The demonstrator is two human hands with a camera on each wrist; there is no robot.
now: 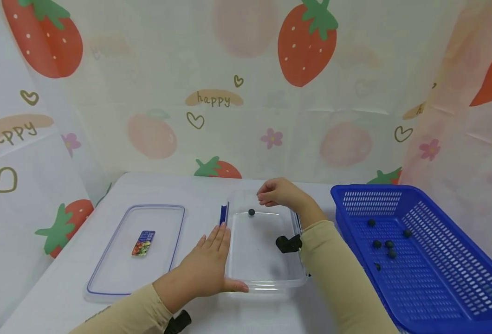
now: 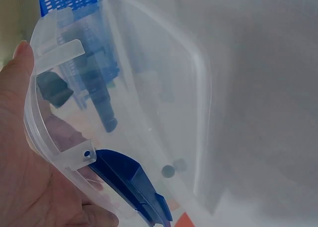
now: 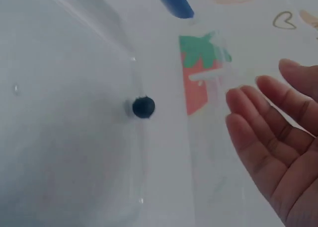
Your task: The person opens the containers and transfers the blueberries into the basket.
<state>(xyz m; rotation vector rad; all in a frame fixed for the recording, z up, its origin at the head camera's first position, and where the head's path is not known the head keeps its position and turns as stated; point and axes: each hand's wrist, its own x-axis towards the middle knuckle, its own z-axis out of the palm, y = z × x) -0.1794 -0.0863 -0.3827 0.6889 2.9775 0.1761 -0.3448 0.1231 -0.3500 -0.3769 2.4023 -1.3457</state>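
A clear plastic box (image 1: 267, 282) with a blue side latch (image 2: 126, 175) stands mid-table. One small dark ball, blueberry-like (image 1: 251, 212), lies inside near the far wall; the right wrist view shows the same dark ball (image 3: 143, 107) up close. My left hand (image 1: 206, 266) rests along the box's left side, fingers straight, thumb stretched to the near left corner. Over the far end of the box is my right hand (image 1: 283, 192), its fingers loosely bent. Nothing lies between those fingers (image 3: 268, 117) in the right wrist view.
To the right stands a blue slotted basket (image 1: 442, 287) with several dark balls (image 1: 389, 244) on its floor. A clear lid with a blue seal (image 1: 112, 273) lies at left, bearing a colourful label (image 1: 143, 243). Behind the table hangs a strawberry-print cloth (image 1: 246, 130).
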